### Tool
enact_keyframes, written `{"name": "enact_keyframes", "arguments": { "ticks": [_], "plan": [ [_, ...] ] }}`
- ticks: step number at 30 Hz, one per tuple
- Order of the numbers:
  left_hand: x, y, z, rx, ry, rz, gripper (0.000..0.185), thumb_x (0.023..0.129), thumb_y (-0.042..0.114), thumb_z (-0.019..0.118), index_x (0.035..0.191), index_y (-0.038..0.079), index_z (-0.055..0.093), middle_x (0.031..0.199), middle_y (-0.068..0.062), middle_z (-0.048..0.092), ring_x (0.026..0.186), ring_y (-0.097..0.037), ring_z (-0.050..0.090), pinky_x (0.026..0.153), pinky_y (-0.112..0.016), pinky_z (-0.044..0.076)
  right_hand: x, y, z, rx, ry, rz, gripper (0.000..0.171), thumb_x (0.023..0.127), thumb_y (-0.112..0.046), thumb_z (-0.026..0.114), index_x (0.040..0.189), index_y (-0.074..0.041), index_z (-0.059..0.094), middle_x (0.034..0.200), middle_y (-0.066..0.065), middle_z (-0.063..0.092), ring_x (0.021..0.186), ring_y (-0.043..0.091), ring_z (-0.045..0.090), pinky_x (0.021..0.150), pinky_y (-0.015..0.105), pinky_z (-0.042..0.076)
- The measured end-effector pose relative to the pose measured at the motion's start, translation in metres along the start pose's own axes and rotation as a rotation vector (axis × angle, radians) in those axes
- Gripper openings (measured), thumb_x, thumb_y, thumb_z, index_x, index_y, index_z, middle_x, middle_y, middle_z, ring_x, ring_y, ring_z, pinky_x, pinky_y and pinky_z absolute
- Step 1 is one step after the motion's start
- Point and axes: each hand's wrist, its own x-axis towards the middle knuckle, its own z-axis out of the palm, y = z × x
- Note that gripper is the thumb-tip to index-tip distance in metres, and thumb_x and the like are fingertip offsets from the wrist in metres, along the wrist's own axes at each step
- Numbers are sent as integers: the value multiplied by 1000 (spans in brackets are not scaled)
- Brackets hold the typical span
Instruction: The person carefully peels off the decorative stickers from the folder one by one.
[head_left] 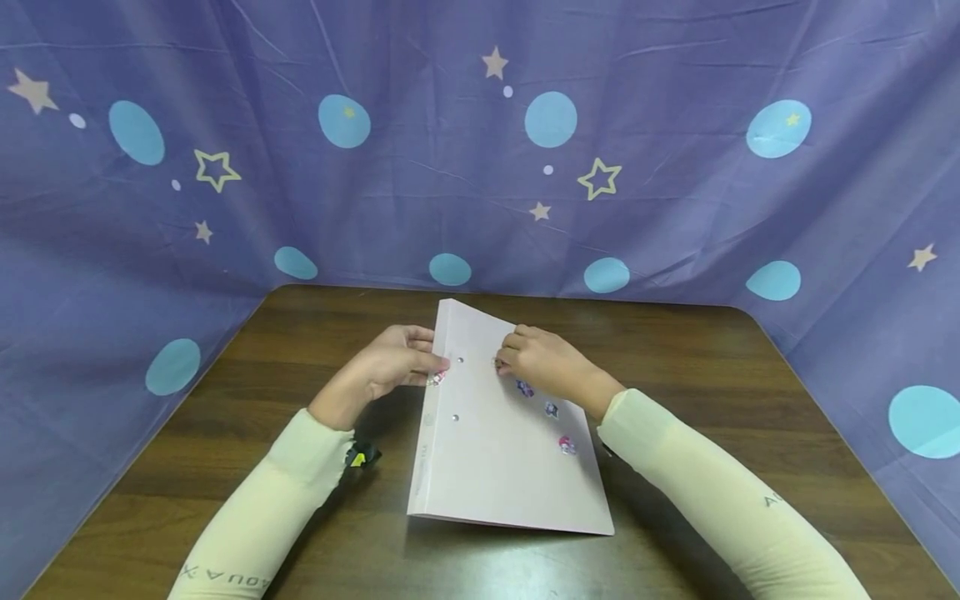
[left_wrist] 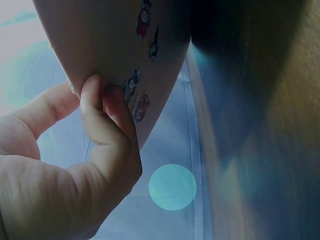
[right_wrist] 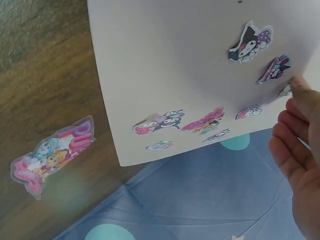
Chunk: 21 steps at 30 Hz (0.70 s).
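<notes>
1. Pale folder (head_left: 502, 442) flat mid-table (head_left: 712, 375), spine leftward.
2. Left hand (head_left: 393, 362) pinching spine edge beside sticker (head_left: 437, 377) (thumb over fingertips), steadying it.
3. Right hand (head_left: 543, 362) pinching small sticker (head_left: 498, 362) against cover, fingers bunched.

You have one pink folder (head_left: 502, 450), two hands (both at it), and one loose sticker sheet (right_wrist: 52, 152).

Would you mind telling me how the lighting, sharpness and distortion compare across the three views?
Head view: evenly lit and sharp, with wide-angle bowing of the table edges and soft shadows under the folder. Left wrist view: dim and blue-tinted, with the left hand fairly clear but the right side smeared and dark. Right wrist view: bright, stickers crisp, and the right hand at the edge slightly soft.
</notes>
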Motion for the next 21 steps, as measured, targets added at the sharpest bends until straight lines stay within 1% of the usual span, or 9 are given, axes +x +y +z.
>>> {"name": "enact_keyframes", "arguments": {
  "ticks": [5, 10, 17, 21],
  "plan": [
    [0, 1, 1, 10, -3, 2, 69, 91, -3, 70, 146, -12, 30, 129, -25, 56, 90, -18, 67, 83, -37, 59, 1, -2, -2, -27, -25, -11, 16, 100, -24, 68, 100, -10, 76, 95, 0, 73, 90, 17, 63, 87, 31, 51],
    [-1, 2, 1, 6, -5, 7, 70, 90, -4, 70, 147, -13, 30, 129, -26, 56, 89, -18, 67, 81, -36, 59, 2, -3, -2, -22, -58, 6, 15, 101, -23, 68, 100, -10, 75, 94, 1, 72, 89, 18, 61, 86, 32, 51],
    [-1, 3, 1, -3, -3, 1, 69, 90, -5, 70, 146, -12, 31, 129, -26, 56, 88, -18, 67, 80, -36, 60, 8, -5, -4, 12, -153, 38, 17, 102, -21, 65, 103, -8, 75, 96, 2, 71, 91, 19, 62, 92, 33, 51],
    [0, 2, 1, -7, -10, 7, 69, 90, -5, 70, 146, -13, 31, 130, -27, 56, 89, -18, 67, 82, -37, 60, 11, -7, -7, -11, -196, 53, 16, 102, -19, 65, 106, -7, 75, 99, 3, 72, 92, 19, 63, 93, 32, 53]
  ]
}}
